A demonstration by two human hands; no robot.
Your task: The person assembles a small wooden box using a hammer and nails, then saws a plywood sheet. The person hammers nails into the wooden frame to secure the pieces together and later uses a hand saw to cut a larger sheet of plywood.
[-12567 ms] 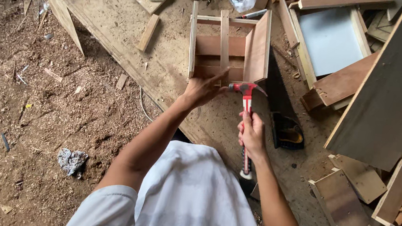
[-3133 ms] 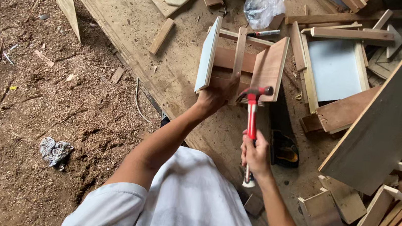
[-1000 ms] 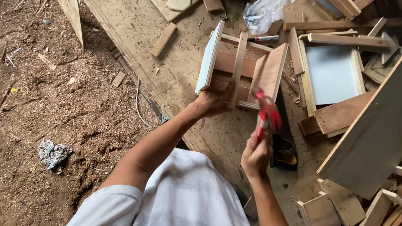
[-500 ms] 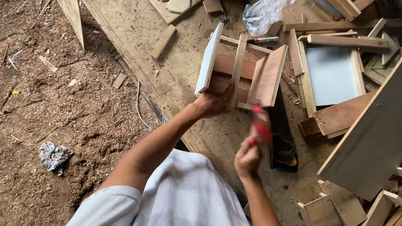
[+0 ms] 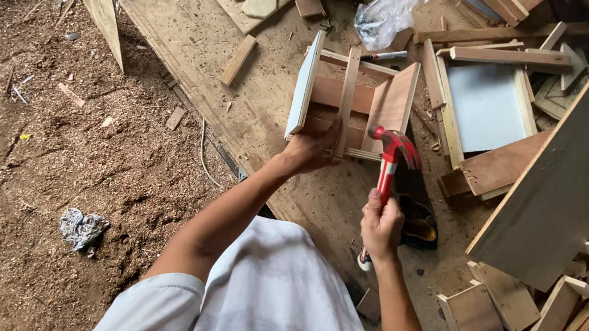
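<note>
Left hand (image 5: 311, 149) grips near edge of small wooden frame (image 5: 348, 102) standing on plywood worktop (image 5: 178, 22). Right hand (image 5: 381, 226) closed round red hammer (image 5: 390, 161); hammer head raised just beside frame's right panel, contact unclear. Black sandal (image 5: 416, 218) right of hammer handle. Pale blue framed panel (image 5: 487, 105) right of frame. Large dark board (image 5: 570, 180) leaning further right. Clear plastic bag (image 5: 391, 11) behind frame. Sawdust-covered floor (image 5: 54, 162) at left, crumpled rag (image 5: 81, 227) on it.

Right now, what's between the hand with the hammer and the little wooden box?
In the head view, only the red hammer fills that stretch: the right hand grips its handle, and its head reaches up to the wooden box frame, which the left hand steadies.
</note>
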